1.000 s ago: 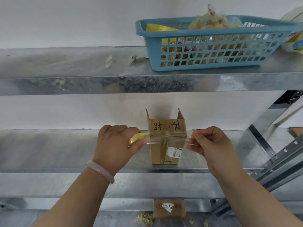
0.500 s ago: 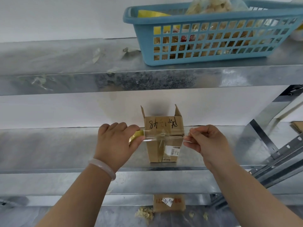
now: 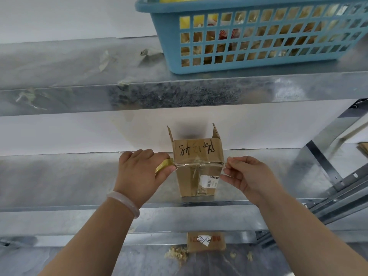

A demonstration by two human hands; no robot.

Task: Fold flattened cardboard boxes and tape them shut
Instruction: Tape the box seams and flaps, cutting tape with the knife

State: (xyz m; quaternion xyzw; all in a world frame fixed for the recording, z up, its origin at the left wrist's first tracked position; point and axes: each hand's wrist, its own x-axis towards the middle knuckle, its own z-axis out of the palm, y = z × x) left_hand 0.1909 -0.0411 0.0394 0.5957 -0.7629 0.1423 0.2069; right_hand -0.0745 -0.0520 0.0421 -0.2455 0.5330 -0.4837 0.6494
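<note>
My left hand (image 3: 142, 172) grips the tape roll (image 3: 164, 167) at nine o'clock of the cardboard box (image 3: 197, 166) on the shelf (image 3: 59, 176); my right hand (image 3: 246, 175) pinches the tape's free end at three o'clock, so the strip lies taut across the seam.

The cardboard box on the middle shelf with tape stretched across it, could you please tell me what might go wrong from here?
1. The clear tape spans only the crease of the cardboard box, pinched at each end by the left hand and the right hand; uneven tension may wrinkle it or lay it crooked.
2. The box stands narrow and upright on the smooth metal shelf, so pulling the yellow tape roll sideways could slide or tip it.
3. Its far flaps stand open.
</note>
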